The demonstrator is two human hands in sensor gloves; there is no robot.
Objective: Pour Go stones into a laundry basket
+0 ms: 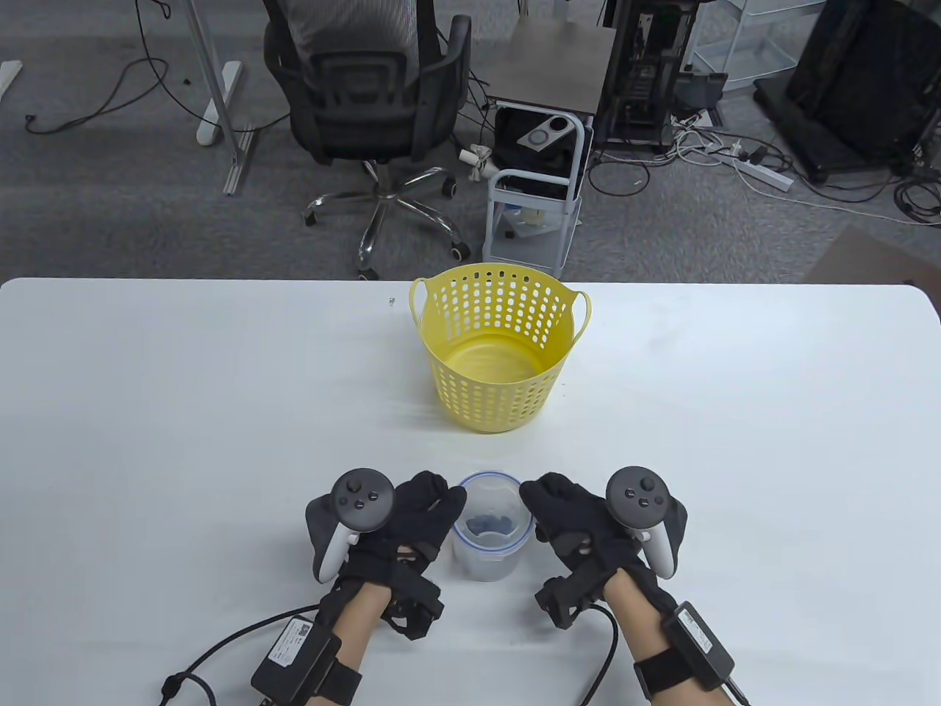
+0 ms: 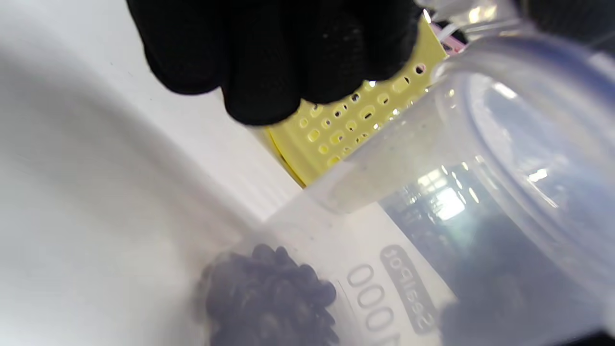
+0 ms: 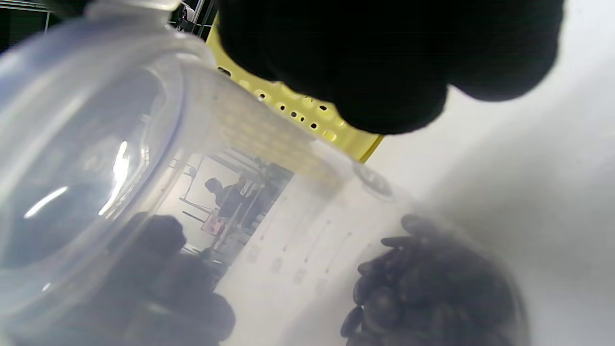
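A yellow perforated laundry basket (image 1: 500, 346) stands upright at the table's middle, its inside bare. In front of it stands a clear plastic container (image 1: 491, 548) with a blue rim and dark Go stones (image 1: 491, 523) at its bottom. My left hand (image 1: 441, 507) holds the container's left side and my right hand (image 1: 540, 504) its right side, fingertips at the rim. In the left wrist view my fingers (image 2: 269, 57) hang beside the container (image 2: 432, 192), with the stones (image 2: 269, 298) and basket (image 2: 336, 129) visible. The right wrist view shows my fingers (image 3: 384, 57), the container (image 3: 120, 144), the stones (image 3: 432, 288) and the basket (image 3: 307, 115).
The white table (image 1: 184, 412) spreads wide on both sides. A tiny object (image 1: 391, 301) lies near the far edge, left of the basket. Beyond the table are an office chair (image 1: 367, 95) and a small cart (image 1: 537, 191).
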